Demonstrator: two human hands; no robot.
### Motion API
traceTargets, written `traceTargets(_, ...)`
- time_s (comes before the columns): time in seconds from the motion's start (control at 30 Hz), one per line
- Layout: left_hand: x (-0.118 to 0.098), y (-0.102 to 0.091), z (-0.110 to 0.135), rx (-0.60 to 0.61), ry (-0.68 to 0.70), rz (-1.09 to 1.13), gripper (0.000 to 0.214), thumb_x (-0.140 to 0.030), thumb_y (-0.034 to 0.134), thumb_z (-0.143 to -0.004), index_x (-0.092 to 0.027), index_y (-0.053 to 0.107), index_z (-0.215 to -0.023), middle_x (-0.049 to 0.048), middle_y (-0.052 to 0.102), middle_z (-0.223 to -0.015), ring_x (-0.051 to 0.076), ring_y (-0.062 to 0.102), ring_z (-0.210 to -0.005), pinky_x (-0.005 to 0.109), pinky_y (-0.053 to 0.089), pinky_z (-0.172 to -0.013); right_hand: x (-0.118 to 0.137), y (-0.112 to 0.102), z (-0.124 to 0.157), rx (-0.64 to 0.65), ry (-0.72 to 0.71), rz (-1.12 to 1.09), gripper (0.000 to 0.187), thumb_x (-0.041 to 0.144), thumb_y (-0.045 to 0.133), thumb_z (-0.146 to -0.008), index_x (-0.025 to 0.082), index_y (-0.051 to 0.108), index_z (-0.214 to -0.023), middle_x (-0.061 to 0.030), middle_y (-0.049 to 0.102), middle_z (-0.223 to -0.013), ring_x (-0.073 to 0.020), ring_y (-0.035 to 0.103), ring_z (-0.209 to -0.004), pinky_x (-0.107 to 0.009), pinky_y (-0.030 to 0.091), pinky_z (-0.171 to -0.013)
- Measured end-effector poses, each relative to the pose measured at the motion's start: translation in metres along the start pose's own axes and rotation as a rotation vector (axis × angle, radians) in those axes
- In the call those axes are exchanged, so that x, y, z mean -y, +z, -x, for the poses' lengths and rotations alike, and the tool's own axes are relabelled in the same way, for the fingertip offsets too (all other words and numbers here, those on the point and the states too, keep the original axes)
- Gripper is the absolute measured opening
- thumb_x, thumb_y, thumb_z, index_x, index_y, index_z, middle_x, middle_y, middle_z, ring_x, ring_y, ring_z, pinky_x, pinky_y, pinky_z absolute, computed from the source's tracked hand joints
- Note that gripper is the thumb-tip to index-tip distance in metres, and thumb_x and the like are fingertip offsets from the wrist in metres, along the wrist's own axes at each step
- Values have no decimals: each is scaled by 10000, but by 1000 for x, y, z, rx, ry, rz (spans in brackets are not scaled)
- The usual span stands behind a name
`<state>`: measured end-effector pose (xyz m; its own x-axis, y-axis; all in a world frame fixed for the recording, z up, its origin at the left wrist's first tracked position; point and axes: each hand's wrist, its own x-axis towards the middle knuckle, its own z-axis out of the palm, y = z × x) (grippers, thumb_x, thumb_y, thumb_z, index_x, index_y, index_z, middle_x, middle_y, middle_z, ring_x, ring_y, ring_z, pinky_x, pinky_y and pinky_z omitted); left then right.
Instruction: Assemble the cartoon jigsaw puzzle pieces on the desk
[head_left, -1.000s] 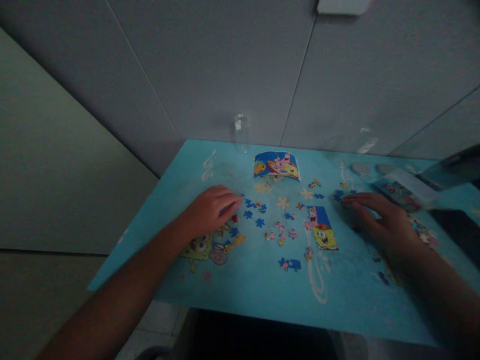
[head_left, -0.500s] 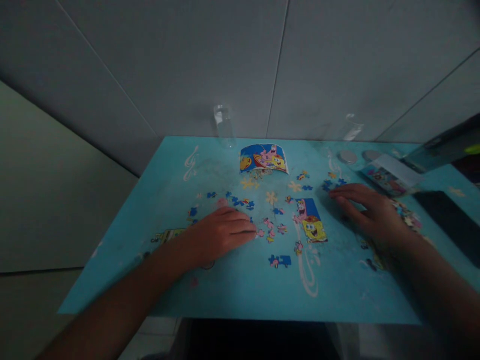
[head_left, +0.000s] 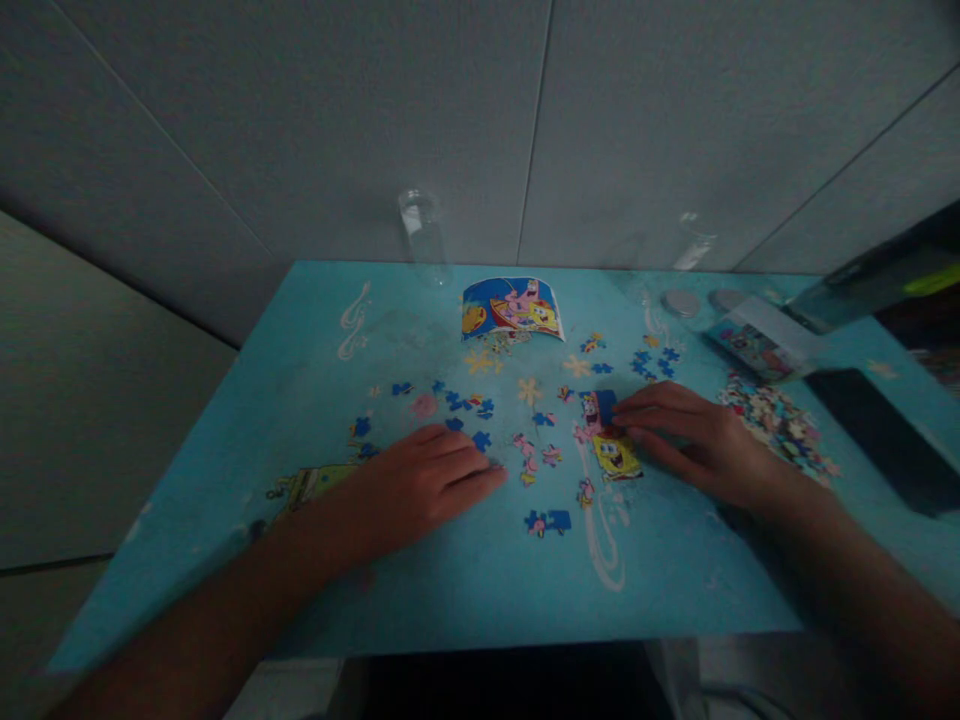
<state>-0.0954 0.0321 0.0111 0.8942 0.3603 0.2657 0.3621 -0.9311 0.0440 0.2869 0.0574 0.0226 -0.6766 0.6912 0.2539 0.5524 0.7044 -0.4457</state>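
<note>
Moved leftward since the earlier frame: right hand (head_left: 694, 440), away from the blue pieces (head_left: 666, 368) and now with fingertips over the right edge of the joined SpongeBob jigsaw section (head_left: 616, 457), right of mid-worktop (head_left: 450, 610). Little changed: left hand (head_left: 435, 475), lying palm down just left of the pink pieces (head_left: 526, 455).

Right thumb and fingers nearly together, perhaps steadying the section or setting a piece; impossible to tell of anything pinched between. Left fingers loosely bent and close together, likewise with contents impossible to tell. Nearer the worktop's front edge, a small joined cluster (head_left: 559, 520), mostly blue. Loose pieces apparently sorted by colour, for easy picking. Beyond them, a curled picture card (head_left: 514, 308), face toward the viewer, probably for reference. Off to the right, a mixed heap of pieces (head_left: 784, 420), perhaps kept aside as unsorted, beside a dark flat slab (head_left: 885, 440), too dim to identify. At the back, a transparent jar (head_left: 426, 235).

Hidden: part of the section's right edge, under fingertips; some printed worktop artwork, beneath the left forearm. Cut off at the right border: a dark object (head_left: 885, 265).
</note>
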Motion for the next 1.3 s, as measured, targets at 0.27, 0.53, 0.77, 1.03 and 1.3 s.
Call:
traceTargets(0.27, -11, 0, -8, 6, 13, -86, 288, -87, 487, -1016, -114, 628, -1266, 65, 679, -996, 210, 586, -909, 406, 459, -879, 8, 9, -6, 53, -105, 5, 290, 201, 647, -970, 253, 709, -1248, -81, 717, -1229, -235, 665, -1114, -439, 528, -971)
traceTargets(0.53, -31, 7, -14, -91, 28, 11, 257, -115, 471, -1039, -122, 657, -1215, 64, 681, -1042, 215, 596, -943, 422, 443, -861, 42, 21, -2, 138, -95, 65, 163, 288, 657, -979, 223, 738, -1105, -54, 718, -968, -223, 672, -966, -408, 537, -882)
traceTargets(0.77, -41, 15, -19, -59, 35, 68, 191, -151, 603, -994, -146, 676, -1171, 48, 681, -1012, 212, 592, -938, 416, 447, -847, 49, 31, 1, 168, -50, 96, 198, 365, 637, -989, 211, 731, -1070, -50, 682, -880, -220, 657, -870, -400, 537, -837)
traceTargets(1.03, -30, 16, -17, -102, -38, 96, 106, -161, 620, -991, -167, 688, -1072, 18, 682, -1010, 189, 579, -914, 401, 419, -813, 53, 32, -3, 200, -123, 25, 190, 322, 598, -1015, 220, 718, -1121, -40, 680, -885, -200, 632, -857, -393, 505, -862)
traceTargets(1.3, -21, 20, -14, -87, -59, 76, 123, -192, 606, -1009, -198, 686, -1101, 24, 692, -1036, 197, 575, -951, 402, 400, -856, 51, 33, -6, 251, -238, -55, 201, 349, 631, -997, 212, 727, -1108, -50, 675, -919, -192, 608, -885, -366, 480, -852)
